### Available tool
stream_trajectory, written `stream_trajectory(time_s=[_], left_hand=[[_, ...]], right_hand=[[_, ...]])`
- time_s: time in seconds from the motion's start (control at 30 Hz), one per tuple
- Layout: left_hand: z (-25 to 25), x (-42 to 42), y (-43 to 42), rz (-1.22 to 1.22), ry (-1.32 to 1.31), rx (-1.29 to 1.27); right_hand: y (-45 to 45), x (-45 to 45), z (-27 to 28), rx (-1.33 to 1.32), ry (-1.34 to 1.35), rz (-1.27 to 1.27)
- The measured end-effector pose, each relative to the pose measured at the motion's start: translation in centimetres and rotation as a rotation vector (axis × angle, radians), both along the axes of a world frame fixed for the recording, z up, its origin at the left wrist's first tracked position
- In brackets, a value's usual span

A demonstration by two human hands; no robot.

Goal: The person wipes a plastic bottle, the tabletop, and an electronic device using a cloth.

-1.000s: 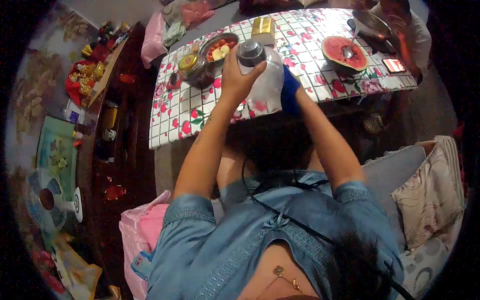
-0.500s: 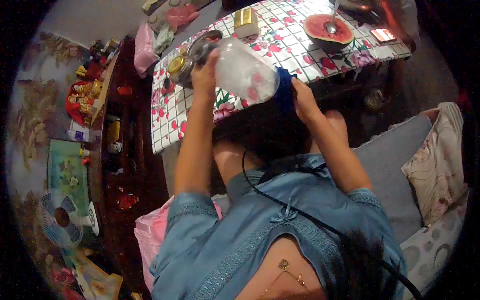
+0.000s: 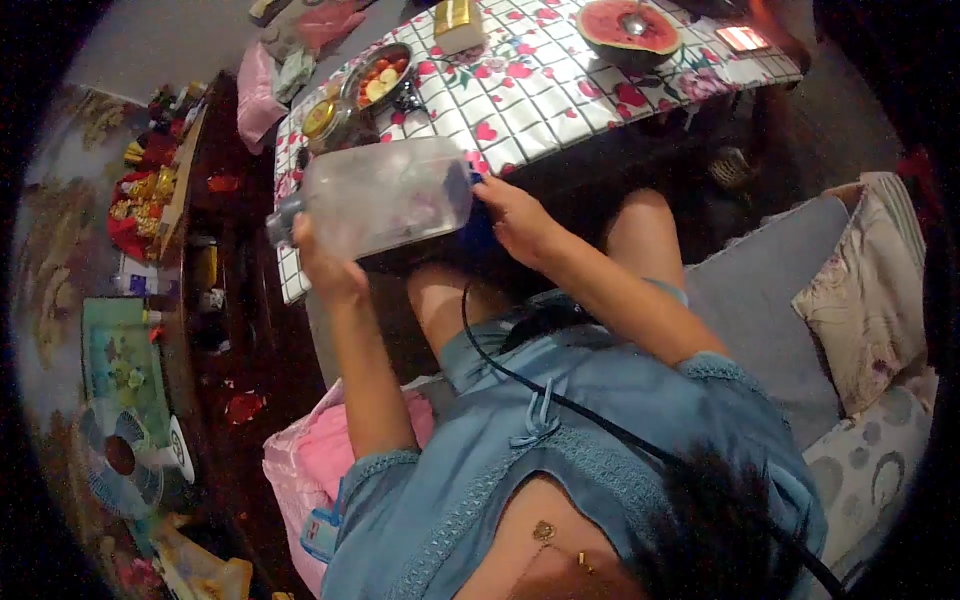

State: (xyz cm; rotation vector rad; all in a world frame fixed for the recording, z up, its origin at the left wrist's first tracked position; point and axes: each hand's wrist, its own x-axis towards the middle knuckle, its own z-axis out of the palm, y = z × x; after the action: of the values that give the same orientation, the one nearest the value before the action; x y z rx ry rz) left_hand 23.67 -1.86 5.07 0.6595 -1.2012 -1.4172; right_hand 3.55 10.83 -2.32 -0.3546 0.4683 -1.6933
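A large clear plastic bottle (image 3: 390, 198) lies on its side in the air over the table's near edge, its grey cap (image 3: 286, 220) pointing left. My left hand (image 3: 332, 268) is closed around the neck end, just behind the cap. At the base end, my right hand (image 3: 518, 225) pinches a dark blue cloth (image 3: 478, 222) against the bottle's bottom. Part of the cloth is hidden by my fingers and by shadow. Beyond the bottle stand a glass jar with a yellow lid (image 3: 319, 119) and a metal bowl of red and pale fruit (image 3: 383, 77).
The table (image 3: 520, 122) has a checked, flowered cover. On it are a tissue pack (image 3: 458, 27), a cut watermelon (image 3: 610, 40) with a spoon, and a lit phone (image 3: 742, 38). A dark cabinet (image 3: 235, 300) and a fan (image 3: 122, 455) stand left. A black cable crosses my lap.
The bottle has moved left and nearer to me and turned closer to level. Both hands moved with it, the right one keeping the blue cloth at its base. The fruit bowl is now uncovered.
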Motion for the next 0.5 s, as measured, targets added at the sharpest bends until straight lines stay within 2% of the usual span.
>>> stream_trajectory(time_s=[0.03,0.1,0.17,0.2,0.23,0.33,0.4,0.47,0.5], left_hand=[[-0.4,1.3,-0.6,0.038,-0.192,-0.335],[-0.7,3.3,-1.3,0.067,-0.377,-0.664],[3.2,3.1,0.7,-0.088,0.124,0.056],[2.9,4.8,0.4,-0.033,0.131,0.039],[2.2,6.8,-0.5,0.148,-0.045,-0.186],[5.5,9.7,-0.9,0.405,-0.111,-0.411],[7.0,10.8,-2.2,0.513,-0.144,-0.242],[7.7,12.1,-3.6,0.589,-0.213,-0.292],[8.1,12.5,-4.4,0.644,-0.29,-0.341]], right_hand=[[0.2,0.2,0.4,0.011,0.045,0.017],[0.4,0.4,1.6,0.029,0.115,0.034],[0.1,0.0,1.7,0.025,0.207,0.08],[-0.3,-0.2,1.4,-0.026,0.285,0.086],[-0.7,-0.6,1.1,-0.039,0.135,0.194],[-0.8,-2.5,4.1,0.049,0.179,0.017],[-1.4,-4.9,4.8,0.068,0.331,-0.103],[-3.1,-7.2,4.4,0.098,0.489,-0.225],[-4.6,-9.0,3.2,0.161,0.705,-0.329]])
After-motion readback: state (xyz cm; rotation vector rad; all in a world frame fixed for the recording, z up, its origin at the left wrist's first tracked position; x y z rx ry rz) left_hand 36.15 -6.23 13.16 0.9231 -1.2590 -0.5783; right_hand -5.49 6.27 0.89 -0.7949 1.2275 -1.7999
